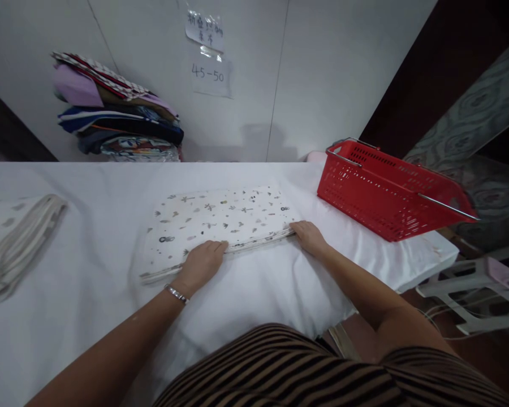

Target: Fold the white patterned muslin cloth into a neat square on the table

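A white folded cloth (224, 217) with small grey and brown printed figures lies flat on the white-covered table. Its layered front edge faces me. My left hand (203, 261), with a silver watch or bracelet at the wrist, grips that edge near its middle, fingers curled. At the front right corner, my right hand (309, 237) pinches the layers, thumb side toward the cloth. The undersides of both grips are hidden.
To the left lies another folded cloth (21, 243) with grey spots. A red plastic basket (365, 192) with metal handles stands at the right. Behind the table is a pile of folded fabrics (123, 121); paper signs (211, 74) hang on the wall. A white stool (470, 294) stands at lower right.
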